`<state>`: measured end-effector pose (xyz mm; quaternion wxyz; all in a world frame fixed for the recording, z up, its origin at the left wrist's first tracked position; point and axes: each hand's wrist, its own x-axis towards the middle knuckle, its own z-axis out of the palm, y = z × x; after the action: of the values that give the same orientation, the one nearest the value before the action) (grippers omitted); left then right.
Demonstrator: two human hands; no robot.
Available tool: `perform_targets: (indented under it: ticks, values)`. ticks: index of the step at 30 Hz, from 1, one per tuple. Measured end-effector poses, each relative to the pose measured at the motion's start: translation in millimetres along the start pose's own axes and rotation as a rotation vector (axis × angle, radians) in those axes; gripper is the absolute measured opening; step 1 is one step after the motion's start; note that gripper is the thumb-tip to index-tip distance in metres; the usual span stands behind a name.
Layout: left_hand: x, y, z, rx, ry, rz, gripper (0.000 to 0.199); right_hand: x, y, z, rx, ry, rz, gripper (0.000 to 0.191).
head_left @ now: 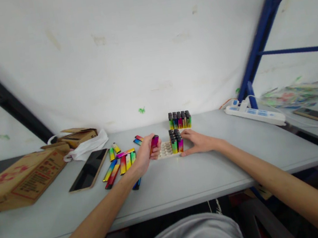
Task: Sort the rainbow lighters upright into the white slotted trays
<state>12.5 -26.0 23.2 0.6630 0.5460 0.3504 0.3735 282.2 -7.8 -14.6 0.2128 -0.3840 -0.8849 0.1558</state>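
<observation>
My left hand [147, 152] is closed around a magenta lighter [154, 144], held tilted with its black top up, by the left end of a pale tray with round holes [165, 149]. Upright lighters [176, 141] fill the right part of this tray. My right hand [194, 141] is beside them, thumb and fingers spread around the tray's right end. Behind stands a second block of upright lighters [179, 120]. Several loose colourful lighters [123, 164] lie on the table to the left of my left hand, some partly hidden by it.
A phone [89, 170] lies left of the loose lighters. Farther left are a cardboard box [22, 177], a smaller opened box [78, 137] and a white plastic bag [90, 145]. At the right back is a white power strip [254, 114] with cables. The grey table's front edge [188, 201] is near me.
</observation>
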Motion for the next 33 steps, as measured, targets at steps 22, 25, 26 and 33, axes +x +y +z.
perform_targets:
  ticks: [22,25,26,33]
  values:
    - [21,-21,-25.2,0.78,0.061,0.486,0.035,1,-7,2,0.027,0.017,-0.042,0.073]
    - [22,-17,-22.0,0.863,0.064,0.497,0.032,1,-7,2,0.017,0.019,-0.045,0.073]
    - [23,-16,-20.9,0.899,0.066,0.501,0.03,1,-7,2,0.016,0.015,-0.047,0.073]
    - [26,-14,-17.9,1.18,0.047,0.512,0.027,1,-8,1,0.015,0.002,-0.051,0.074]
